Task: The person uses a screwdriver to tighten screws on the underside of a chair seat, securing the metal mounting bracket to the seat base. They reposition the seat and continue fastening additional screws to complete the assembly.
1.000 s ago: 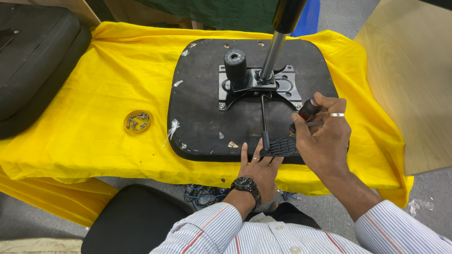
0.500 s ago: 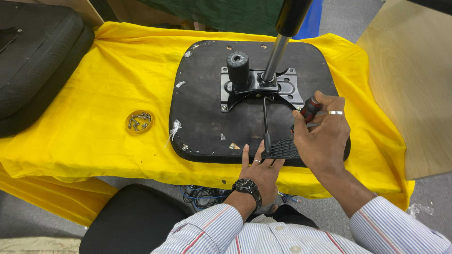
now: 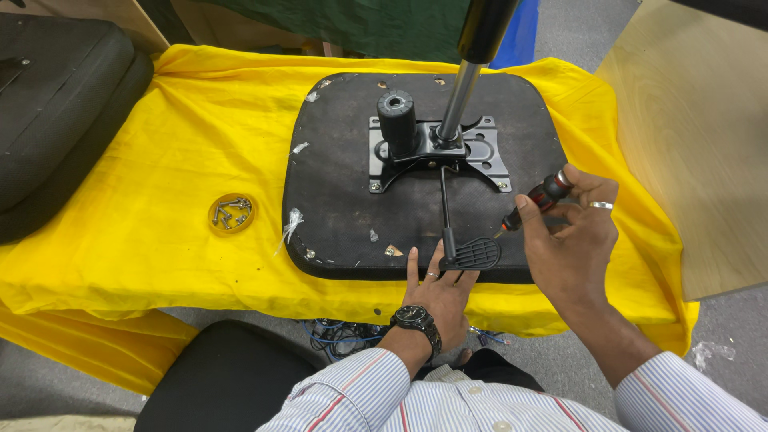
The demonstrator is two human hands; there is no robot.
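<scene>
The right hand (image 3: 572, 240) grips a red-and-black screwdriver (image 3: 538, 200) right of the lever paddle (image 3: 470, 254); its tip could skid across the upturned seat base (image 3: 336, 184). The left hand (image 3: 436, 292), fingers spread, presses the base's near edge.

One upturned black seat base (image 3: 344, 184). One metal mounting plate (image 3: 488, 156). One gas-lift column (image 3: 456, 104). One black knob (image 3: 396, 120). One lever with ribbed paddle (image 3: 470, 254). One screwdriver, red-and-black handle (image 3: 538, 200). One round yellow dish of screws (image 3: 232, 214), screws too small to count. One yellow cloth (image 3: 160, 160). One wristwatch (image 3: 414, 318). Two hands: left hand (image 3: 438, 292), right hand (image 3: 572, 236).
</scene>
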